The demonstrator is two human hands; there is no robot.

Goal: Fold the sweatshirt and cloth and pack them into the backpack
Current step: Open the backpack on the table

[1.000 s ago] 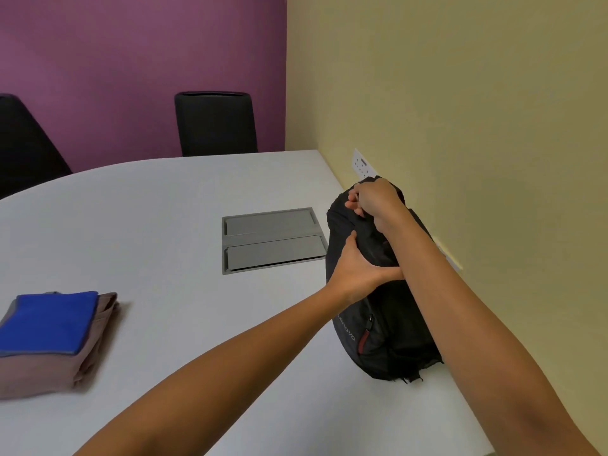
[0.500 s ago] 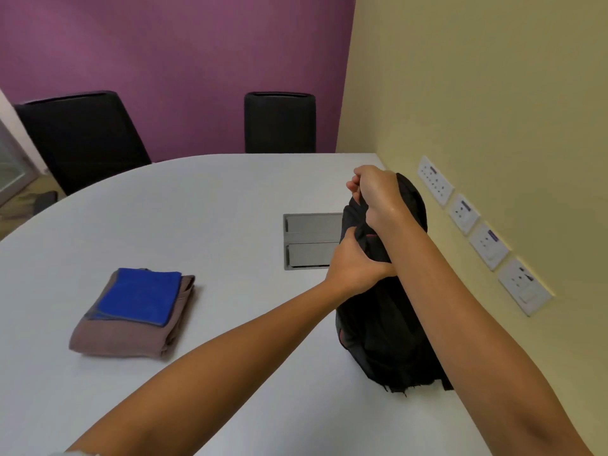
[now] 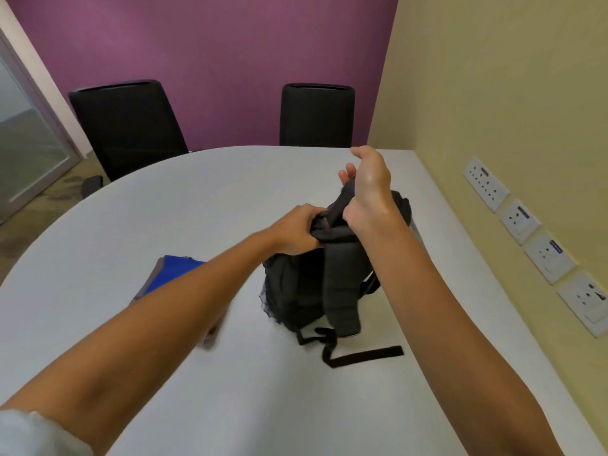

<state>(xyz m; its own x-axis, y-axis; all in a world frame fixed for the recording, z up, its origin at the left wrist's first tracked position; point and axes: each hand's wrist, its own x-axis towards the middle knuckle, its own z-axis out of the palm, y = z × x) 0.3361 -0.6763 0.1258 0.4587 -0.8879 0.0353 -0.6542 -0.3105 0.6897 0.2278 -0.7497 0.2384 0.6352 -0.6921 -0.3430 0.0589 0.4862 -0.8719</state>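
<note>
The black backpack stands upright near the middle of the white table, its padded shoulder straps facing me and a loose strap trailing on the tabletop. My left hand grips the fabric at the top of the bag. My right hand holds the top flap from the right, fingers curled round its far edge. The folded blue cloth lies on the folded brownish sweatshirt to the left of the bag, mostly hidden behind my left forearm.
Two black chairs stand at the table's far edge before a purple wall. A yellow wall with several white sockets runs along the right. A glass door is at far left.
The backpack has been turned and pulled toward the table's middle, its straps now facing me. Both hands moved to its top. My view swung left, and my forearm now covers the folded pile.
</note>
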